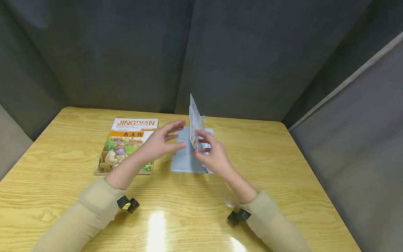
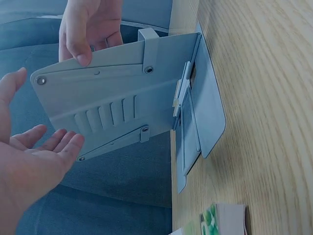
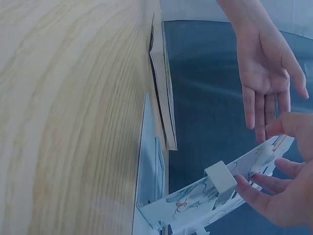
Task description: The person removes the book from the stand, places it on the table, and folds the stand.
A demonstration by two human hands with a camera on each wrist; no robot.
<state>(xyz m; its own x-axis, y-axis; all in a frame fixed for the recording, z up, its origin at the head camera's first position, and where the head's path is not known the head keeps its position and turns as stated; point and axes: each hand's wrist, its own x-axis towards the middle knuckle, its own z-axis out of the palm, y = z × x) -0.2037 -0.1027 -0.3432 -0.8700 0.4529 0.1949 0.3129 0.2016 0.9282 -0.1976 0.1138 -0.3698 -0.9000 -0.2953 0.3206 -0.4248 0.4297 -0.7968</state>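
A light grey metal book stand (image 1: 188,163) lies with its base flat on the table, its hinged panel (image 1: 194,122) raised nearly upright. My right hand (image 1: 215,154) pinches the panel's edge between thumb and fingers. Held beside the other face, my left hand (image 1: 157,144) has its fingers extended and apart. The left wrist view shows the slotted back (image 2: 161,54) of the panel, with the left fingertips (image 2: 71,144) close to it; contact is unclear. In the right wrist view, the panel's printed front (image 3: 188,203) carries a bent clip (image 3: 222,178).
A book (image 1: 126,140) with an illustrated cover lies left of the stand on the wooden table (image 1: 261,168). Dark fabric walls (image 1: 245,63) rise behind and beside the table. Each wrist wears a small black camera (image 1: 127,204).
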